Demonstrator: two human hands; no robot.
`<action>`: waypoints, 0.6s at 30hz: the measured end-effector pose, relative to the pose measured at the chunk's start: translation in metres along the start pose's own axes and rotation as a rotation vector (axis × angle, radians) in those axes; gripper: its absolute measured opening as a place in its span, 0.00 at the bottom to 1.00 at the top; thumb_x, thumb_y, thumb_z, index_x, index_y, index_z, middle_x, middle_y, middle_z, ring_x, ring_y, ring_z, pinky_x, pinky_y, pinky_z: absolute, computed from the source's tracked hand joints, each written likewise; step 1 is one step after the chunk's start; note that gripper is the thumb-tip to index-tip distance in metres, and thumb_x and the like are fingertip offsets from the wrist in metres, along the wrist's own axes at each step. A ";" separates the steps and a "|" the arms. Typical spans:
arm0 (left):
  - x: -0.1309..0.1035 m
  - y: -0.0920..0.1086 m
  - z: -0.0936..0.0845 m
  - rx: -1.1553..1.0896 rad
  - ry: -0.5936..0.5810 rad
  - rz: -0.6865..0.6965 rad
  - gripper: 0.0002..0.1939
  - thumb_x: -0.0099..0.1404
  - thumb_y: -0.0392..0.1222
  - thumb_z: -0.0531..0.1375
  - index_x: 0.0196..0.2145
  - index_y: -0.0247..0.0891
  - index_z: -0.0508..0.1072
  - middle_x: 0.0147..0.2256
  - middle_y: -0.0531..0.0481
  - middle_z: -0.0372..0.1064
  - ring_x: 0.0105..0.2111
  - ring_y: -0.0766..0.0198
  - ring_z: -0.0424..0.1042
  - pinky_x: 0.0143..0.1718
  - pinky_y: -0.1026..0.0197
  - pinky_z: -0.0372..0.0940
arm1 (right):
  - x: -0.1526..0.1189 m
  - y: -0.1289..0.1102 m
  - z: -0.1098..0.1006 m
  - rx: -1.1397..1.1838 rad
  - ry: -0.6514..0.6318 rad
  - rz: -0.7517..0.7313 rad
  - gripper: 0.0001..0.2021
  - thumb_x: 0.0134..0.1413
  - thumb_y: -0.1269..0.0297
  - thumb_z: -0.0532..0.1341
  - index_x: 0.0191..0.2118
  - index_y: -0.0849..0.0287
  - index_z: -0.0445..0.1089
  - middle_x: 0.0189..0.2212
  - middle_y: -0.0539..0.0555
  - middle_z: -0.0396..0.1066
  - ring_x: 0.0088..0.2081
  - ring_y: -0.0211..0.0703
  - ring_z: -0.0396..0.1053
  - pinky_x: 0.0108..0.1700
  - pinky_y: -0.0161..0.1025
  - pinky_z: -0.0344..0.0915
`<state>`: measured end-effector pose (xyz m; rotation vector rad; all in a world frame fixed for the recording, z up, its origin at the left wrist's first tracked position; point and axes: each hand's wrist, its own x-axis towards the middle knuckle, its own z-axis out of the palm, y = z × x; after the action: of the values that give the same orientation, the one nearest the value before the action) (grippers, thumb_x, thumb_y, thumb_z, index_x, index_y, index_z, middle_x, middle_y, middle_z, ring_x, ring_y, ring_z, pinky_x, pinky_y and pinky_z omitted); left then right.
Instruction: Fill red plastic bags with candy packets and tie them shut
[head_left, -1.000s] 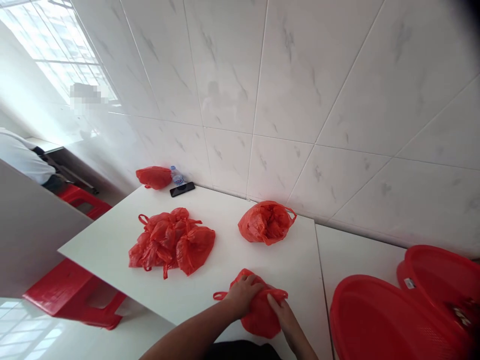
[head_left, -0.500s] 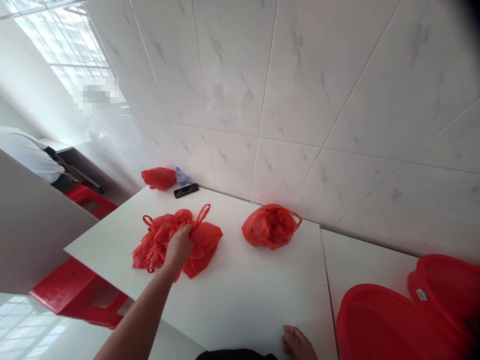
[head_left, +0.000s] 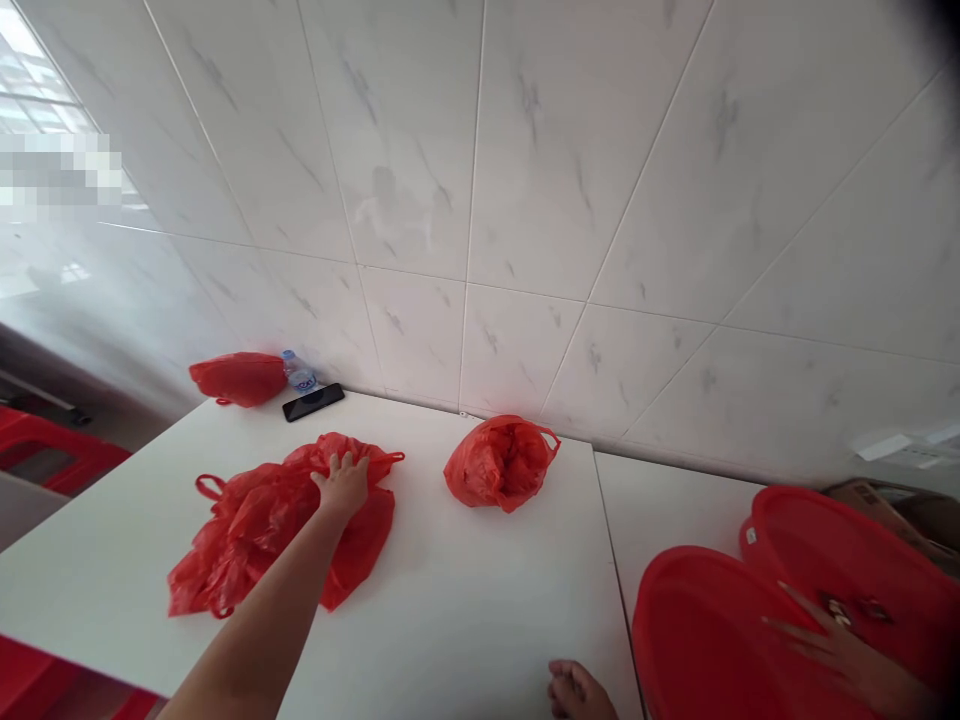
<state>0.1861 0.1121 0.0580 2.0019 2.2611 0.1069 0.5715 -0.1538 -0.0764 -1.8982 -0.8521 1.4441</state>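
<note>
Hand [head_left: 343,487] spread over heaped red plastic bags [head_left: 256,515]

From where I stand, the person's left hand lies on top of the crinkled heap, its fingers apart and touching the thin plastic. The right hand [head_left: 579,692], well to its right and nearer the person, is loosely curled over the white tabletop [head_left: 465,620]; whether it touches the surface I can't tell. To the left hand's right sits a bulging red plastic bag with an open mouth [head_left: 496,465]. Beyond the left hand lie a flat black phone [head_left: 313,402], a clear plastic bottle with a blue cap [head_left: 300,373] and another full red bag [head_left: 244,378].

The left forearm hides part of the heap, and the bags' contents can't be made out. Far right, a co-worker's blurred hand [head_left: 832,645] reaches across round red plastic basins [head_left: 694,610], cut off by the picture's edge; small items there are hard to identify.
</note>
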 end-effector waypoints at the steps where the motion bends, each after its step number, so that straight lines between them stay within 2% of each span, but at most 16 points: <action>1: -0.004 0.012 0.003 0.002 0.024 0.042 0.23 0.60 0.32 0.52 0.53 0.35 0.66 0.60 0.31 0.54 0.61 0.34 0.46 0.50 0.25 0.46 | 0.004 -0.019 -0.004 -0.061 0.034 -0.054 0.16 0.42 0.49 0.56 0.32 0.56 0.69 0.27 0.54 0.71 0.29 0.44 0.70 0.35 0.41 0.65; 3: -0.015 0.041 0.008 -0.005 0.064 0.154 0.25 0.62 0.33 0.51 0.58 0.40 0.62 0.64 0.38 0.47 0.64 0.42 0.39 0.57 0.32 0.44 | 0.017 -0.067 -0.010 -0.190 0.124 -0.255 0.14 0.45 0.53 0.55 0.33 0.57 0.70 0.35 0.57 0.73 0.38 0.47 0.71 0.43 0.42 0.66; 5: -0.032 0.073 0.013 -0.023 0.083 0.303 0.26 0.63 0.37 0.53 0.59 0.44 0.60 0.66 0.44 0.43 0.66 0.49 0.37 0.61 0.42 0.42 | 0.036 -0.118 -0.012 -0.327 0.199 -0.483 0.16 0.51 0.58 0.52 0.40 0.57 0.71 0.43 0.59 0.70 0.44 0.48 0.69 0.47 0.43 0.65; 6: -0.041 0.089 0.016 -0.036 0.089 0.399 0.27 0.63 0.38 0.54 0.60 0.47 0.58 0.67 0.47 0.41 0.66 0.51 0.36 0.63 0.45 0.40 | 0.048 -0.142 -0.011 -0.354 0.215 -0.538 0.16 0.51 0.60 0.53 0.42 0.56 0.72 0.47 0.59 0.68 0.48 0.49 0.67 0.50 0.44 0.63; 7: -0.050 0.103 0.020 -0.059 0.103 0.528 0.29 0.62 0.39 0.55 0.61 0.47 0.57 0.67 0.46 0.39 0.66 0.50 0.35 0.63 0.45 0.39 | 0.060 -0.162 -0.009 -0.377 0.223 -0.580 0.16 0.50 0.61 0.54 0.43 0.55 0.72 0.51 0.59 0.65 0.52 0.50 0.64 0.53 0.45 0.60; 9: -0.065 0.128 0.029 -0.103 0.099 0.675 0.33 0.60 0.39 0.59 0.61 0.50 0.56 0.68 0.47 0.35 0.66 0.48 0.33 0.63 0.44 0.39 | 0.086 -0.193 -0.002 -0.407 0.224 -0.628 0.16 0.47 0.65 0.58 0.43 0.54 0.73 0.57 0.57 0.59 0.57 0.53 0.58 0.58 0.47 0.54; 11: -0.073 0.146 0.039 -0.124 0.053 0.723 0.35 0.57 0.38 0.61 0.61 0.53 0.56 0.68 0.48 0.31 0.66 0.46 0.32 0.62 0.40 0.38 | 0.109 -0.210 0.006 -0.424 0.207 -0.647 0.16 0.42 0.68 0.61 0.41 0.53 0.74 0.59 0.54 0.57 0.59 0.56 0.53 0.59 0.50 0.51; 14: -0.073 0.161 0.052 -0.110 -0.057 0.698 0.36 0.54 0.36 0.62 0.59 0.54 0.58 0.68 0.49 0.30 0.66 0.44 0.32 0.61 0.37 0.39 | 0.129 -0.221 0.011 -0.404 0.173 -0.625 0.16 0.37 0.71 0.64 0.38 0.52 0.75 0.55 0.52 0.64 0.59 0.58 0.54 0.58 0.53 0.51; 16: -0.067 0.166 0.058 -0.093 -0.100 0.672 0.37 0.53 0.36 0.62 0.60 0.53 0.58 0.68 0.49 0.31 0.66 0.44 0.32 0.61 0.37 0.40 | 0.130 -0.224 0.008 -0.347 0.157 -0.611 0.17 0.39 0.70 0.63 0.40 0.54 0.74 0.50 0.55 0.69 0.56 0.56 0.59 0.57 0.52 0.53; 18: -0.059 0.169 0.062 -0.087 -0.103 0.649 0.38 0.53 0.35 0.62 0.60 0.52 0.57 0.68 0.49 0.32 0.66 0.45 0.31 0.61 0.38 0.41 | 0.117 -0.224 -0.001 -0.258 0.161 -0.617 0.19 0.46 0.66 0.60 0.47 0.58 0.71 0.51 0.57 0.68 0.55 0.52 0.61 0.57 0.49 0.56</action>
<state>0.3676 0.0728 0.0213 2.5326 1.4427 0.1492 0.5666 0.0758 0.0295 -1.6756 -1.4379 0.8278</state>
